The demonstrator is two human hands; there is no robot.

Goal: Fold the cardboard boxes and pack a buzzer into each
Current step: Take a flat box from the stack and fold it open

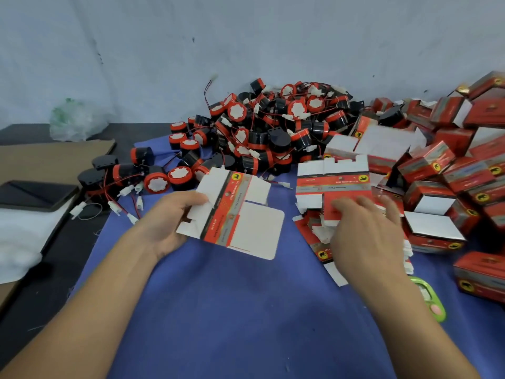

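blue cloth (232,310): nearest to the camera, it covers the work surface between the two forearms and gives a flat place for folding
left hand (175,220): clamped on the left edge of one flat box blank (240,217), thumb on top and fingers under it; the blank is lifted a little and tilted, with white flaps on both sides of its red band
right hand (366,231): blurred, over the stack of flat blanks (328,187); the fingers look spread and rather straight, and I cannot tell if they pinch a sheet
step in hand: probably to open the held blank into a box, since it is not yet folded
how to do it well: bring the right hand to the free side of the blank, press along the printed creases so the walls stand square, then close the bottom flaps fully before anything goes in
buzzers (259,132): a big pile just behind the blank, black and red bodies with thin wires and white plugs crossing each other
care with the buzzer: lift one from the loose ones near the left hand, because in the pile a wire can drag its neighbours; tuck wire and plug inside before closing the top flap
folded boxes (451,173): heaped at the right, beside the stack
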